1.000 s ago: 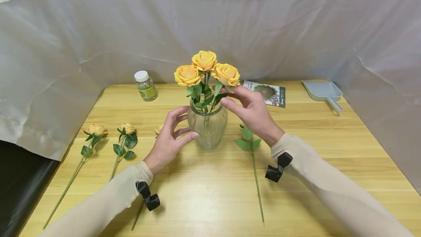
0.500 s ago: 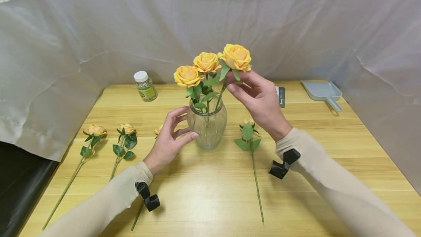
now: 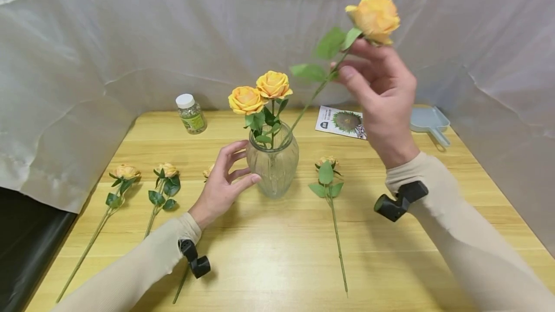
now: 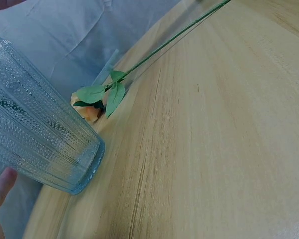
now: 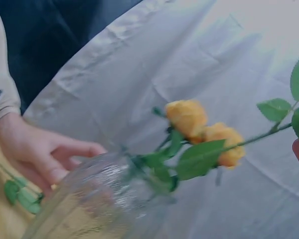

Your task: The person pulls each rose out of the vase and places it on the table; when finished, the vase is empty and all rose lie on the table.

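Note:
A ribbed clear glass vase [image 3: 274, 172] stands upright on the table. My left hand [image 3: 223, 182] holds its left side, thumb in front and fingers behind. Two yellow roses [image 3: 260, 93] lean in the vase. Up to the right, my right hand [image 3: 383, 90] pinches a third yellow rose [image 3: 374, 19] by the stem just under its bloom. That stem slants down to the left, and its lower end is still inside the vase mouth. In the right wrist view the held stem [image 5: 261, 135] crosses in front of the two blooms.
One rose [image 3: 334, 215] lies right of the vase; several others, including a rose [image 3: 106, 220] at far left, lie on the left. Along the back are a white-capped jar [image 3: 191, 117], a printed packet [image 3: 340, 122] and a blue dustpan [image 3: 431, 122]. Grey cloth [image 3: 277, 28] hangs behind.
My right hand has risen up and to the right, drawing the third rose mostly out of the vase. The left hand and the vase have stayed in place.

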The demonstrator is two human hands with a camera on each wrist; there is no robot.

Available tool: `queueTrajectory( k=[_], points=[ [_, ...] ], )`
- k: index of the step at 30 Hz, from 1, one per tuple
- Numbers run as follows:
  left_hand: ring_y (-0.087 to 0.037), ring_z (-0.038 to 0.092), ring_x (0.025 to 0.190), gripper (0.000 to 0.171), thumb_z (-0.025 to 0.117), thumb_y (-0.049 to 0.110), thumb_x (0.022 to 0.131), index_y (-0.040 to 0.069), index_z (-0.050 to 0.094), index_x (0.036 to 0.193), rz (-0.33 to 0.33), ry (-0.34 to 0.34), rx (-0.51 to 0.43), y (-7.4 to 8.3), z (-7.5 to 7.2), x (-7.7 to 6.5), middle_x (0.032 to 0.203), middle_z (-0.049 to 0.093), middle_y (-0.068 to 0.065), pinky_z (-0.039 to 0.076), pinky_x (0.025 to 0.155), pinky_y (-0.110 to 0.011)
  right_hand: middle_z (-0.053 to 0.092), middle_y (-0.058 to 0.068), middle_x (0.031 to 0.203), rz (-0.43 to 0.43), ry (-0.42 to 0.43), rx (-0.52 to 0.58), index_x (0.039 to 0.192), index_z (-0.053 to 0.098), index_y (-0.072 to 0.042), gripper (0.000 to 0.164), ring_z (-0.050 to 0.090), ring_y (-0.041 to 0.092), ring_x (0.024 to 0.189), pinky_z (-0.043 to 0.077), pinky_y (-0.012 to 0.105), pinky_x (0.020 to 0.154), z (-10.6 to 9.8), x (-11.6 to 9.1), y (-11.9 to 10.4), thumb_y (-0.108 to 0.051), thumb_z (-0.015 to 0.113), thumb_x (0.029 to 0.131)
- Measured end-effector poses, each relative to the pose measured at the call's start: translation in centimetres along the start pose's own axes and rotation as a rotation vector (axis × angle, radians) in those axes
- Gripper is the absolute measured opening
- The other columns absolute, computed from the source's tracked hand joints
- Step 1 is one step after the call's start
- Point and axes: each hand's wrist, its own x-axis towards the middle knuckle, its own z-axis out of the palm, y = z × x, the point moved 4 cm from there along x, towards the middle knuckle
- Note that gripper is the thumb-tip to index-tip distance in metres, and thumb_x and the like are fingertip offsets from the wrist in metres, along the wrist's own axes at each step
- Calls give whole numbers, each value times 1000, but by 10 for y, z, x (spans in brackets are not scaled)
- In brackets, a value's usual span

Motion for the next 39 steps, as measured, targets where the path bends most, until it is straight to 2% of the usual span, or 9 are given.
queueTrajectory(
  k=[6,10,14,18,21,25,30,34,39],
  points=[
    [-34,43,153,80,77,-8,96,7,35,163,2,-4,-4,0,0,0,171,37,-6,58,113,-27,75,23,122,-6,155,144,121,70,8,33,75,32,98,71,42,87,-20,14,-18,21,72,90],
    [-33,44,153,80,77,-8,96,8,35,163,-1,2,-3,0,0,0,171,37,-6,58,113,-27,73,24,115,-20,261,135,117,69,10,31,73,30,88,71,41,81,-35,21,-28,24,68,89],
    [-33,44,153,80,77,-9,96,7,35,163,-9,5,-6,0,0,-1,171,38,-6,58,113,-26,70,26,112,-62,320,97,115,68,11,29,70,31,81,71,38,75,-53,28,-38,22,71,88],
    [-33,44,153,80,77,-9,96,7,35,163,-12,6,-9,0,0,-1,171,38,-6,58,113,-27,66,25,112,-65,296,23,117,68,12,29,70,28,77,68,32,67,-76,29,-43,18,74,89],
    [-31,44,153,80,76,-8,97,8,35,163,-13,5,-6,0,0,-1,171,37,-5,58,113,-27,67,23,113,0,258,-27,119,68,13,31,73,27,79,67,31,63,-96,25,-44,17,75,89],
    [-28,45,152,80,76,-9,97,8,35,163,-12,10,4,1,-1,-1,171,38,-6,58,113,-26,71,22,117,138,197,-47,123,67,15,34,76,28,88,69,32,63,-121,14,-38,19,76,90],
    [-28,45,152,80,76,-9,97,8,35,163,-12,12,6,0,-2,-1,171,38,-5,58,113,-27,74,19,123,283,76,-100,131,64,17,38,78,24,97,70,33,66,-143,-4,-24,16,73,94],
    [-27,45,152,80,77,-8,97,9,35,163,-14,11,2,0,-2,-1,171,38,-4,58,113,-27,72,11,131,388,9,-208,134,66,11,37,78,16,102,69,28,69,-158,-21,-13,10,74,98],
    [-28,45,152,81,77,-8,97,9,35,163,-16,10,0,0,-2,-1,171,38,-4,58,114,-28,71,1,133,516,-35,-337,134,71,1,33,77,8,99,68,25,70,-174,-41,0,0,75,101]
  ],
)
